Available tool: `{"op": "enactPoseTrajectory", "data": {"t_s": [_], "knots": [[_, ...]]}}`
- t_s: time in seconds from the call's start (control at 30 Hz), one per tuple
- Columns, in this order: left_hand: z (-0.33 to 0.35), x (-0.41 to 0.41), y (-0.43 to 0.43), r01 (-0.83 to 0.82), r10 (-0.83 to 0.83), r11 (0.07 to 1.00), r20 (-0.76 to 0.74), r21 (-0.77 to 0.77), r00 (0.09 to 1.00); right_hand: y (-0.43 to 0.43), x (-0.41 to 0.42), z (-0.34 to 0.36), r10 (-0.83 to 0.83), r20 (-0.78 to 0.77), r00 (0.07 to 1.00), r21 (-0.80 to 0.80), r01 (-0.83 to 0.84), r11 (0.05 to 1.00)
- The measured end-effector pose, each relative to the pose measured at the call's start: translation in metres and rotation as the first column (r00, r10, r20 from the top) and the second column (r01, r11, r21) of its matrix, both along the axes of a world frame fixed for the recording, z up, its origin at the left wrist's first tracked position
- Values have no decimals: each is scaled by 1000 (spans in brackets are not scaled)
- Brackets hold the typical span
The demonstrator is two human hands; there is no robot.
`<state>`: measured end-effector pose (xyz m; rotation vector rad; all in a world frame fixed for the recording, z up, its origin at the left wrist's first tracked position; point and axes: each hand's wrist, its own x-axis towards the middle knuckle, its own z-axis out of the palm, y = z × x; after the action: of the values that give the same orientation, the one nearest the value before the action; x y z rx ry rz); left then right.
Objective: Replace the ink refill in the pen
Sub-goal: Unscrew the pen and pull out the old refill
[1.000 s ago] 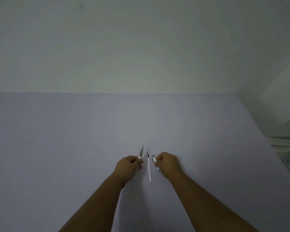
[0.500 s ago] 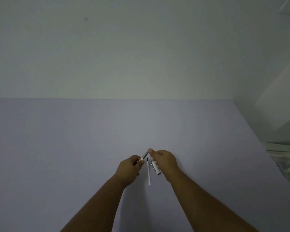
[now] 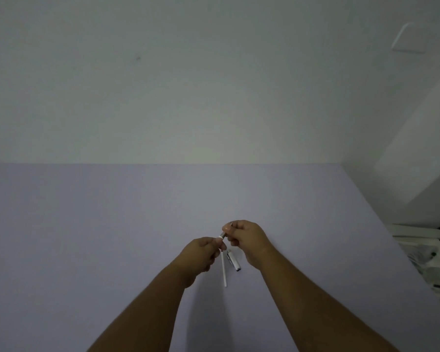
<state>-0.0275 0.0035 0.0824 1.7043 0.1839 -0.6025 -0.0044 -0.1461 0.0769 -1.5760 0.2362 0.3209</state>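
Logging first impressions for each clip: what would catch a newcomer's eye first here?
Both hands meet low in the middle over a lavender table: the left hand and right hand each pinch one end of a small pen body. Just below them, on the table, lie a thin white refill and a short white pen cap side by side. Everything else is a bare pale wall.

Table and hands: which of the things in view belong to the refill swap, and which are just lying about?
Part of the job:
- pen body, held between left hand and right hand
- white refill, lying on the table
- pen cap, lying beside the refill

Just lying about:
- white clutter past the table's right edge
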Motion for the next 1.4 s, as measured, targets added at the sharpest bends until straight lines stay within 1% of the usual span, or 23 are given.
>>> {"op": "enactPoseTrajectory", "data": {"t_s": [0.07, 0.1, 0.17, 0.23, 0.3, 0.33, 0.43, 0.5, 0.6, 0.63, 0.77, 0.83, 0.93, 1.07, 1.13, 1.2, 1.27, 1.4], "knots": [[5, -2, 2, -4, 2, 998, -32, -69, 999, -2, -1, 3, 21, 13, 1000, 56, -22, 998], [6, -2, 2, -1, -1, 998, -30, -68, 1000, -3, -2, 5, 30, 11, 999, 96, -31, 995], [9, -3, 2, 11, -11, 1000, -1, -20, 1000, -4, -3, 6, 27, -30, 999, 155, -22, 988], [9, -4, 2, 24, -26, 998, 37, 57, 999, -3, -5, 7, 14, -94, 995, 117, -2, 993], [9, -5, 2, 35, -45, 990, 73, 133, 996, -3, -7, 6, 14, -102, 995, 36, -10, 999], [8, -6, 2, 38, -52, 987, 89, 154, 995, -2, -7, 5, 23, -87, 996, 35, -20, 999], [8, -7, 1, 42, -68, 980, 133, 194, 989, -4, -7, 7, 34, -66, 997, 124, -26, 992], [9, -7, -1, 40, -74, 977, 156, 208, 985, -4, -8, 9, 26, -95, 995, 150, -11, 989], [10, -7, -3, 48, -87, 974, 172, 221, 981, -4, -8, 8, 2, -117, 993, 70, 7, 997], [10, -7, -3, 49, -92, 972, 177, 229, 980, -4, -8, 8, -1, -110, 994, 68, 9, 998], [9, -6, -4, 41, -101, 960, 206, 276, 973, -7, -7, 9, 6, -93, 996, 180, 10, 984], [9, -5, -5, 39, -109, 954, 221, 297, 969, -6, -7, 9, 5, -123, 992, 173, 17, 985], [10, -4, -5, 49, -127, 947, 231, 316, 965, -7, -5, 8, -13, -128, 992, 110, 27, 994], [10, -1, -4, 49, -132, 941, 230, 333, 964, -9, -3, 8, 12, -90, 996, 196, 6, 980], [10, -1, -4, 46, -136, 939, 242, 342, 961, -8, -2, 9, 3, -117, 993, 174, 18, 985], [9, 0, -5, 46, -142, 937, 257, 346, 956, -8, -1, 8, -22, -138, 990, 100, 36, 994], [9, 0, -5, 50, -156, 931, 271, 363, 950, -9, -1, 7, -13, -127, 992, 74, 23, 997], [5, 0, -4, 47, -173, 917, 288, 395, 942, -12, -1, 7, 18, -93, 995, 155, -4, 988]]}}
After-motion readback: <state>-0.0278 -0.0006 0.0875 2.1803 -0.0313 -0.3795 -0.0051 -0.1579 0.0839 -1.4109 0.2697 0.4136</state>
